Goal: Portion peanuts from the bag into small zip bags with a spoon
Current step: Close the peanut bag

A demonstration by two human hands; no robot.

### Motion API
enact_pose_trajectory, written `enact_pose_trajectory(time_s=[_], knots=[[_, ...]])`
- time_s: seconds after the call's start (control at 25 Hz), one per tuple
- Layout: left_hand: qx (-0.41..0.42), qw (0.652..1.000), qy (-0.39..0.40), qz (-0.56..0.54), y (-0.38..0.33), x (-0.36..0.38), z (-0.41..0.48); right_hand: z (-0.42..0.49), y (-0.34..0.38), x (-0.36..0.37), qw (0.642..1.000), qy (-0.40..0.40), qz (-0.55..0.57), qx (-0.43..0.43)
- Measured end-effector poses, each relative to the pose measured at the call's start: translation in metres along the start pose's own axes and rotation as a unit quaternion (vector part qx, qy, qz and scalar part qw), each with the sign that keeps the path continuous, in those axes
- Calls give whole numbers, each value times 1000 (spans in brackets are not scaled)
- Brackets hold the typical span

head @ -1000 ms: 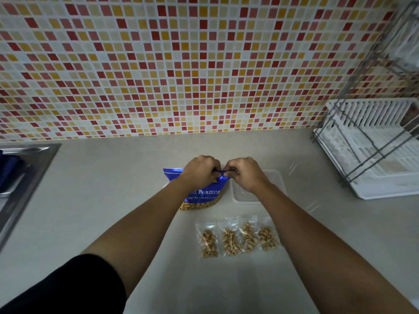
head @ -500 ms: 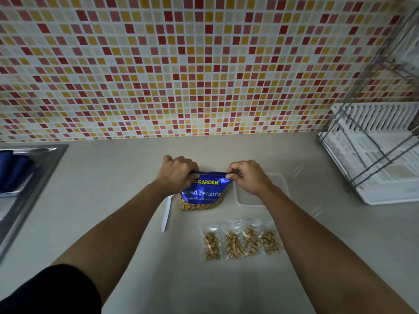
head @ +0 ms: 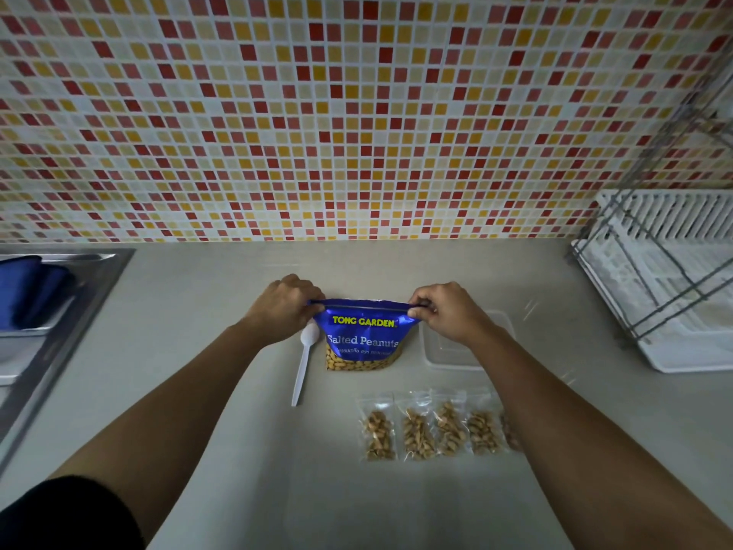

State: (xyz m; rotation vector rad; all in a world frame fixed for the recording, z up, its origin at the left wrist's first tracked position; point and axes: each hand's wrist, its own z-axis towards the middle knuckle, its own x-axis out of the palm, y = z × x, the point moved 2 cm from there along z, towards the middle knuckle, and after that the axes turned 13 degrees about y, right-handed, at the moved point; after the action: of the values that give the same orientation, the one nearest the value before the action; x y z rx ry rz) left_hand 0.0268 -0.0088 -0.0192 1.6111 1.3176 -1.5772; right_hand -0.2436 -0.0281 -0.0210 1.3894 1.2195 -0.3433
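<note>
Peanut bag (head: 363,335), blue, stands upright at the middle of the counter (head: 198,351), nearer the back edge. Head view: left hand (head: 283,307) and right hand (head: 446,311) each pinch one end of its top strip, fingers curled tight. White spoon (head: 303,363) lies flat just beside the bag, toward the left edge. Small zip bags (head: 432,428), filled, lie in a row toward the front edge; a fifth seems partly hidden by the right forearm. Clear container (head: 448,353) sits just beside the bag, under the right wrist.

Black sleeve (head: 59,514), left upper arm
</note>
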Motion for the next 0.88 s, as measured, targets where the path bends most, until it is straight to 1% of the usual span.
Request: enact_pose_trajectory(time_s=[0.12, 0.2, 0.36, 0.56, 0.68, 0.88], knots=[[27, 999, 7, -25, -1, 0, -3, -3, 0, 1, 1000, 0, 3, 0], [17, 999, 7, -32, -1, 0, -4, -2, 1, 3, 1000, 0, 7, 2], [-5, 999, 36, -39, -2, -6, 2, -1, 3, 4, 1000, -5, -12, 10], [22, 996, 63, -61, -18, -4, 10, 1, 24, 14, 999, 16, -23, -29], [37, 998, 39, -38, -31, -1, 19, 12, 46, 21, 996, 1, -75, -38], [-1, 1000, 1, 13, -41, 5, 23, 21, 57, 29, 997, -24, -70, -2]])
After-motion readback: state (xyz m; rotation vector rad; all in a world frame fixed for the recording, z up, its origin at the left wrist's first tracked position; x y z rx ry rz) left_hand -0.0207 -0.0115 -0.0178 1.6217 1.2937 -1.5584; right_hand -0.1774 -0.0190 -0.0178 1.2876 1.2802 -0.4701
